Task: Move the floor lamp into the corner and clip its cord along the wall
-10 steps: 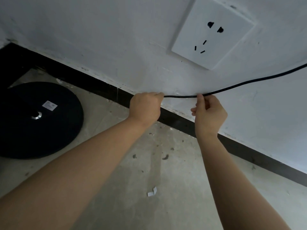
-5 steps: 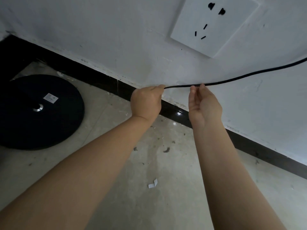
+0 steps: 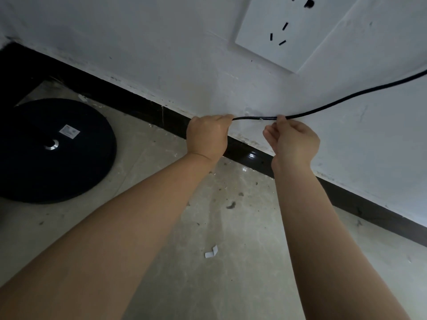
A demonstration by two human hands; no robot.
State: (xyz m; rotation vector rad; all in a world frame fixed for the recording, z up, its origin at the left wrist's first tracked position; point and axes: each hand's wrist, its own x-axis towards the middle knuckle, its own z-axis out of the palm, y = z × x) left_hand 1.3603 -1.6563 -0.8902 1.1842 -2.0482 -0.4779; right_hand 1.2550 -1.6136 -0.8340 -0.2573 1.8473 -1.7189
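Both hands pinch a black cord (image 3: 256,118) against the white wall (image 3: 184,65), just above the skirting: left hand (image 3: 208,137) fisted around it, right hand (image 3: 292,140) gripping by fingertips. Keeping it taut and level should help clipping.

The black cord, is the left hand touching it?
Touching. The head view shows the black cord running straight into the closed fingers of the left hand, no gap.

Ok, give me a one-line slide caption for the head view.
Left hand and right hand hold the black lamp cord against the white wall above the baseboard.
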